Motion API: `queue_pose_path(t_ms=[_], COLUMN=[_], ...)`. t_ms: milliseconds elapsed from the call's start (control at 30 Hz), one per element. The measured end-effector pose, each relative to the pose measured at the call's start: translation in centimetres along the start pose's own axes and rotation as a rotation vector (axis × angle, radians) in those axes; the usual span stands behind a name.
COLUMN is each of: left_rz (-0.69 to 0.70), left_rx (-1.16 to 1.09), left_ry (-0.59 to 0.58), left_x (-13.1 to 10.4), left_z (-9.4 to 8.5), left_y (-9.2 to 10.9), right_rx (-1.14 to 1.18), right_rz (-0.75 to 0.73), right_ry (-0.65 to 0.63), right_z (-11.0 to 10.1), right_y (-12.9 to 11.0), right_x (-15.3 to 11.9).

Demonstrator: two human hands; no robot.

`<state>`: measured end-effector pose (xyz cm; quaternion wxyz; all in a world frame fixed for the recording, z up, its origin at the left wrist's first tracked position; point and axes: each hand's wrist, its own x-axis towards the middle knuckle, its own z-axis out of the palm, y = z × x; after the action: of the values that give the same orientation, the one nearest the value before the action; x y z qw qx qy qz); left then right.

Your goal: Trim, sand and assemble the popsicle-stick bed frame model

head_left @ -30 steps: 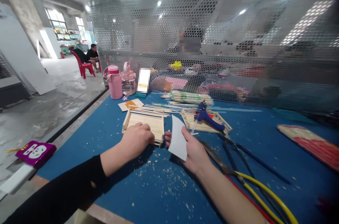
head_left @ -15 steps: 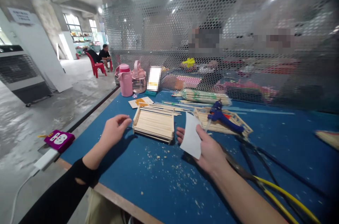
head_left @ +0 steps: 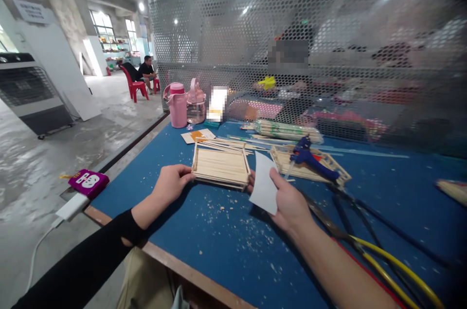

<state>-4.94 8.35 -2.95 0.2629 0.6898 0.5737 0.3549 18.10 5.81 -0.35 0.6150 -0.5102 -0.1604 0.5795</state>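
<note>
A small tray made of pale wooden sticks (head_left: 221, 165) lies on the blue tabletop in front of me. At its near left corner, my left hand (head_left: 172, 185) grips the edge between thumb and fingers. A curved piece of white card (head_left: 264, 184) is held in my right hand (head_left: 291, 200), under the thumb. The right fingertips, partly hidden behind the card, are close by the tray's right side; whether they touch it I cannot tell.
A blue glue gun (head_left: 312, 163) rests on a second stick frame (head_left: 282, 162). Pliers with yellow handles (head_left: 383, 255) lie at right. Behind are loose sticks (head_left: 219, 145), a wrapped stick bundle (head_left: 286, 130), a pink flask (head_left: 178, 109) and a mesh screen (head_left: 219, 46) with a person beyond.
My left hand has come across to the tray and taken hold of its corner. The tray has turned slightly. My right hand still holds the card, now nearer the tray.
</note>
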Motion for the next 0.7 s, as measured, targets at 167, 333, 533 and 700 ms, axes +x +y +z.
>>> queue_pose_path(t_ms=[167,333,533,700], left_rz=[0.018,0.051,0.048,-0.080], left_rx=[-0.017,-0.049,-0.068,-0.057], left_ry=[0.017,0.053,0.045,0.106], left_x=[-0.26,-0.21,-0.32,0.09], left_z=[0.64,0.70,0.69,0.60], left_y=[-0.23,-0.08,0.52,0.24], right_rx=[0.008,0.048,0.089,0.107], right_rz=[-0.015,-0.063,-0.052,-0.041], right_ry=[-0.011,-0.009,0.008,-0.004], right_z=[-0.49,-0.58,-0.07,-0.26], right_y=[-0.16,-0.52,0.26,0.38], right_x=[0.70,0.81,0.32,0.42])
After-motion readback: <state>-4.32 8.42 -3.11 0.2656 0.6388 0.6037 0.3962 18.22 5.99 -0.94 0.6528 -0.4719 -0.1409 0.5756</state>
